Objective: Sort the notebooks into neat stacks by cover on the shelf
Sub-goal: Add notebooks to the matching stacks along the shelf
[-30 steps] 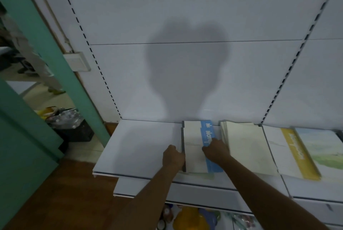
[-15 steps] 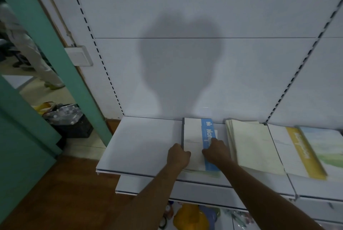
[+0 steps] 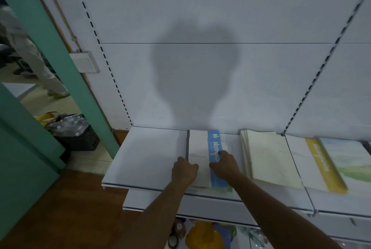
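Note:
A stack of notebooks with a white cover and a blue band (image 3: 199,148) lies in the middle of the white shelf (image 3: 148,154). My left hand (image 3: 183,170) is closed against the stack's left front edge. My right hand (image 3: 224,165) lies on the blue band at its right front, fingers curled over the cover. To the right sit a fanned pile of cream notebooks (image 3: 267,158) and a stack with a yellow band (image 3: 317,165), next to a green and blue landscape cover (image 3: 349,160).
The shelf's left half is bare white. A lower shelf (image 3: 160,200) juts out below, with yellow and blue items (image 3: 204,236) under it. A green door frame (image 3: 66,52) stands at left, with a black crate (image 3: 76,134) on the floor and a person's legs beyond.
The hands have stayed on the blue-band stack, both slightly farther along it. The stack now lies squarer to the shelf; the view has shifted a little.

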A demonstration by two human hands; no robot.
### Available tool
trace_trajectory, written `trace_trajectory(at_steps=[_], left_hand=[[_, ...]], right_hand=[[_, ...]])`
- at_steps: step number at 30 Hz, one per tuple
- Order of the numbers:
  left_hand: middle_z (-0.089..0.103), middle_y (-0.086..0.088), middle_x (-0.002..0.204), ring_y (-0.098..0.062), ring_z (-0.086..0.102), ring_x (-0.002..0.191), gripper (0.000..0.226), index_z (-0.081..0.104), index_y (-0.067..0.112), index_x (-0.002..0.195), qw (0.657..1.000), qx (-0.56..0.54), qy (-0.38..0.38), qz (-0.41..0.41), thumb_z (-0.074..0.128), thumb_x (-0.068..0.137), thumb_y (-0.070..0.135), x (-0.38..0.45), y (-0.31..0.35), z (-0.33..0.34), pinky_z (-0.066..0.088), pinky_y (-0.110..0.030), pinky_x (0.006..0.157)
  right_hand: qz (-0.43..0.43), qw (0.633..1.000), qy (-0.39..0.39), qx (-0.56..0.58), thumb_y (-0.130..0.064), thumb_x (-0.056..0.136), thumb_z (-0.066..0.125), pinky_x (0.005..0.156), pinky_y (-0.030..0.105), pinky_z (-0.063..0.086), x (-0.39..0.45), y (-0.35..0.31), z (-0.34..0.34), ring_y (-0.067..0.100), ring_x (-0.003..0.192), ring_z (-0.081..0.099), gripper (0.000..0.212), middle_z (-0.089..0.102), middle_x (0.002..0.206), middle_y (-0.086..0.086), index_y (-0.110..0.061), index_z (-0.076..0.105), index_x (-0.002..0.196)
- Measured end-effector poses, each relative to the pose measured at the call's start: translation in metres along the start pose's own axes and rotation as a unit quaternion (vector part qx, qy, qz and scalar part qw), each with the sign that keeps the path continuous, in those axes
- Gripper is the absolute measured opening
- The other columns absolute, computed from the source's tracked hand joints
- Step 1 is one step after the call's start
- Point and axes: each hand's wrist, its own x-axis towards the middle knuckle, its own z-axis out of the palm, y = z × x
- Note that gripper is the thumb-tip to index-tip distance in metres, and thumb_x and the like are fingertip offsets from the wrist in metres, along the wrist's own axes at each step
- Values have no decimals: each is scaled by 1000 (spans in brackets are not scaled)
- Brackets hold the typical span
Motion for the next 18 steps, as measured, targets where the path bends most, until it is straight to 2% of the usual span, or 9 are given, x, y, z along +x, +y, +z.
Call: trace_trajectory(at_steps=[5, 9, 11, 15, 18], left_hand=[[64, -19, 107, -33, 63, 96, 50, 57, -4, 108, 1000, -24, -1, 3, 60, 72, 30, 3, -4, 2, 54, -38, 81], [66, -18, 105, -32, 65, 93, 45, 59, -3, 105, 1000, -24, 6, 4, 62, 74, 29, 7, -6, 4, 55, -39, 78], [64, -18, 109, -32, 63, 97, 43, 56, -2, 108, 1000, -18, 9, -1, 64, 77, 28, 4, -4, 3, 54, -38, 80], [52, -16, 126, -32, 52, 115, 55, 42, 2, 126, 998, 43, 30, -27, 63, 84, 32, 1, -4, -5, 48, -39, 93], [52, -17, 128, -32, 52, 116, 58, 41, 1, 128, 998, 58, 26, -28, 63, 84, 33, 4, -6, -9, 48, -41, 95]], right_hand=[[11, 1000, 11, 17, -22, 83, 69, 86, 34, 52, -4, 3, 1, 24, 103, 58, 55, 57, 122, 11, -8, 44, 130], [3, 999, 10, 35, -19, 84, 68, 80, 29, 50, -6, 1, -1, 25, 104, 60, 56, 58, 122, 12, -7, 43, 133], [1, 999, 6, 35, -18, 82, 69, 82, 30, 51, -7, -1, 0, 25, 106, 60, 60, 59, 123, 13, -6, 41, 134], [5, 999, -21, 48, -18, 83, 69, 88, 32, 51, -10, -8, 7, 25, 110, 59, 63, 57, 127, 12, -8, 39, 137], [-4, 998, -35, 51, -17, 84, 68, 87, 30, 50, -13, -10, 9, 25, 112, 58, 63, 55, 130, 11, -9, 37, 139]])
